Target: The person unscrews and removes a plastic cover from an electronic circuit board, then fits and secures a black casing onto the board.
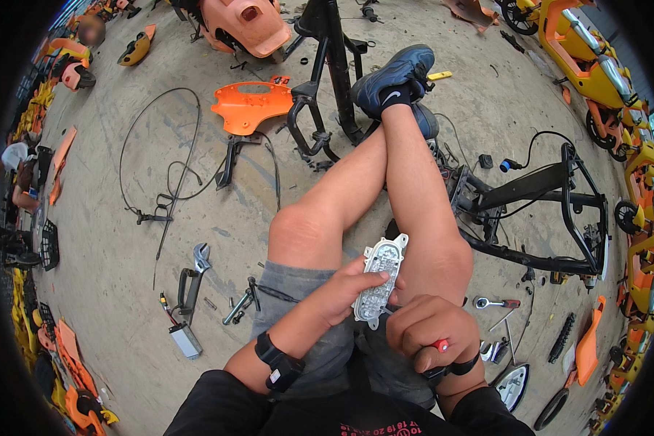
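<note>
Above my lap, my left hand point(349, 291) is closed around a lamp unit point(379, 285), an oblong clear lens in a white housing with mounting tabs. The thumb presses on its lens. Just to the right, my right hand point(430, 336) is wrapped around a red-handled screwdriver point(440, 346). Only the handle's end shows clearly, because the fist covers most of the tool. The knuckles sit close to the lamp's lower edge; whether the tip touches the lamp is hidden.
Left on the concrete lie an adjustable wrench point(202, 257), a silver box with wires point(185, 341) and a looped cable point(163, 200). An orange panel point(251, 107) lies ahead. A black frame point(538, 211) and ratchet point(495, 303) are to the right; yellow scooters point(596, 65) line that side.
</note>
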`<state>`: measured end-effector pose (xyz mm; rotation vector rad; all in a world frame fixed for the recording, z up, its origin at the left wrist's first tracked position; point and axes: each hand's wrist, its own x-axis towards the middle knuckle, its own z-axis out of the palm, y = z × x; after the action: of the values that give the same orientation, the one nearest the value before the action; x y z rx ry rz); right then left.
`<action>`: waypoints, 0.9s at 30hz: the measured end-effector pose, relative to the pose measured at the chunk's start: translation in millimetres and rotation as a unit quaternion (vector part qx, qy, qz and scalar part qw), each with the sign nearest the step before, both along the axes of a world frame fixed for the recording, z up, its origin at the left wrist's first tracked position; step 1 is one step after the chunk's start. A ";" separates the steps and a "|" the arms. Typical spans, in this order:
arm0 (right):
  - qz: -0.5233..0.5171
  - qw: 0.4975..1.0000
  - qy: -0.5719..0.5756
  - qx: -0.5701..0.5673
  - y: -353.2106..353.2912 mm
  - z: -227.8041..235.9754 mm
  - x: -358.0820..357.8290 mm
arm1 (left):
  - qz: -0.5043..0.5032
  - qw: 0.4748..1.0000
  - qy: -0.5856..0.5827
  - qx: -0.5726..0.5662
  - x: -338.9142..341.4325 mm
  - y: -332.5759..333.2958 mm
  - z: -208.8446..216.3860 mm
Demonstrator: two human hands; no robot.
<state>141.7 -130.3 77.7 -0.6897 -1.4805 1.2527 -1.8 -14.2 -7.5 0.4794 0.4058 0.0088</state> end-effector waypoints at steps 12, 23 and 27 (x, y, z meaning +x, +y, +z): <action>-0.283 0.958 -0.011 -0.031 1.1 -4.0 -19.2 | 0.073 0.996 0.045 0.009 5.7 0.9 1.4; -0.418 0.903 0.091 -0.039 14.6 -24.9 -26.0 | 0.188 0.978 0.028 0.090 3.4 -0.7 -4.1; -0.459 0.876 0.144 -0.031 17.8 -33.5 -28.2 | 0.213 0.976 0.033 0.038 1.6 3.0 1.8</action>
<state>113.5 -112.4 44.2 -1.0310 -0.6900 0.6093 -0.3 -11.2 -5.7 0.4609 0.5699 0.4249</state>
